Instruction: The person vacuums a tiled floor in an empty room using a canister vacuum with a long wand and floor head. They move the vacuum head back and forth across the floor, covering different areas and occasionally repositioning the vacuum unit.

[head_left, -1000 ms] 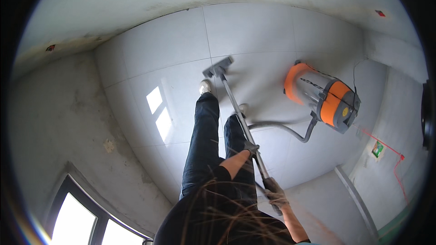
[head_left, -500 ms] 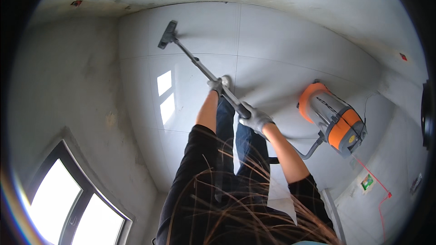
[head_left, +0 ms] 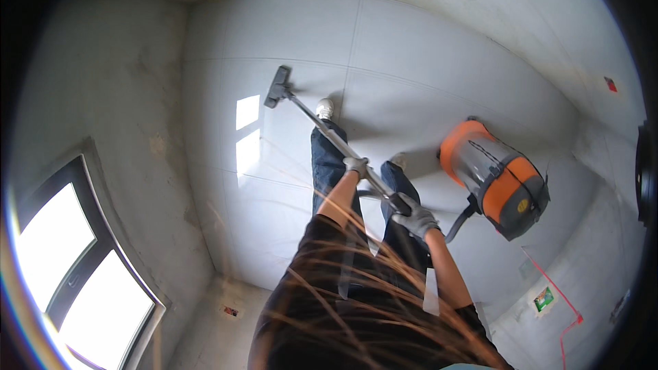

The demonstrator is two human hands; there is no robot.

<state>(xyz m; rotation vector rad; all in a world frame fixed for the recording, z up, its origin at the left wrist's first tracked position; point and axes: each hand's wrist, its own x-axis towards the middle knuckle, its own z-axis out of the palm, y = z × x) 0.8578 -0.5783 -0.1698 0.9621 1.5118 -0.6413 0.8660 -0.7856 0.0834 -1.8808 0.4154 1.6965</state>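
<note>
Both gloved hands hold a vacuum cleaner wand (head_left: 331, 136) that slants from the floor up toward my body. My left hand (head_left: 356, 166) wraps round the metal tube partway along. Closer to me, my right hand (head_left: 415, 218) grips the dark handle at the upper end. At the far end, the dark floor nozzle (head_left: 277, 87) rests on the tiles, ahead and left of my foot. An orange and grey canister vacuum (head_left: 495, 177) stands to the right, joined to a dark hose (head_left: 460, 220) that runs toward my right hand and is partly hidden behind my arm.
Large pale tiles (head_left: 288, 34) cover the floor. A bare plaster wall (head_left: 116, 96) with a window (head_left: 89, 260) is on the left. A red cord (head_left: 548, 279) hangs by a green-marked wall box (head_left: 543, 299) at the right. Loose hair strands blur the lower middle.
The nozzle has come back toward me and slightly right. Both hands have drawn the wand nearer and to the right. My feet have shifted, and the view has turned somewhat.
</note>
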